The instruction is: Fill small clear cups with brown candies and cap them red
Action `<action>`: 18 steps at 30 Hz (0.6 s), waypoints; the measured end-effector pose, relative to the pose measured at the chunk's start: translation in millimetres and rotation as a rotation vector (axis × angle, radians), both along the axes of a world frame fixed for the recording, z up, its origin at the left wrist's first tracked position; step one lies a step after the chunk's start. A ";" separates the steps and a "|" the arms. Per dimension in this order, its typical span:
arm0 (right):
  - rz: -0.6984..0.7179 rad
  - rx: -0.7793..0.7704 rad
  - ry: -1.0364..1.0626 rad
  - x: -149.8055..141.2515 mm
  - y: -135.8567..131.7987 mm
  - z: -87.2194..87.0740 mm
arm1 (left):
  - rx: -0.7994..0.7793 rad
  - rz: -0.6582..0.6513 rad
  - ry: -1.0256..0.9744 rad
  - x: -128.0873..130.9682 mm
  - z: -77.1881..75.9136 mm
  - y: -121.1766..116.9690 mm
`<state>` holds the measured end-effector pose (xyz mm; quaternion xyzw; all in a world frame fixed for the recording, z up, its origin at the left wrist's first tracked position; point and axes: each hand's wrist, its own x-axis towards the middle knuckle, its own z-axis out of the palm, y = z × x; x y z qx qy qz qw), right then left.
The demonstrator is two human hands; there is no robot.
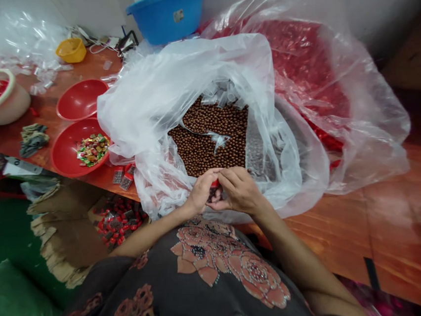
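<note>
My left hand (200, 193) and my right hand (238, 191) meet at the near edge of the table, both pinched on a small red-topped packet (215, 186) held between the fingertips. Just beyond them a large clear plastic bag (160, 98) lies open, filled with small brown balls (212, 138). A scrap of clear plastic lies on top of the balls. What is inside the packet is mostly hidden by my fingers.
A second clear bag of red wrappers (309, 69) lies behind on the right. Two red bowls (78, 98), the nearer one (61, 157) holding coloured candies, sit at left. A cardboard box of filled red packets (118, 224) stands below the table edge. A blue basin (169, 13) is at the back.
</note>
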<state>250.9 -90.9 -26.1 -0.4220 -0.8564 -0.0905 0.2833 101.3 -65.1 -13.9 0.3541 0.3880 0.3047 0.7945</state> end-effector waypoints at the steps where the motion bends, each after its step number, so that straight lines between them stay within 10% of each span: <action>1: 0.019 0.014 0.008 -1.0 0.6 -0.6 | -0.018 0.000 -0.017 -1.8 -2.3 -1.5; 12: 0.072 -0.169 0.140 -19.6 -0.3 -5.8 | -0.256 -0.002 -0.104 -18.8 -1.3 0.5; 18: 0.183 -0.079 0.162 -37.5 -1.4 -12.5 | -0.067 0.024 -0.022 -32.3 -9.0 -16.3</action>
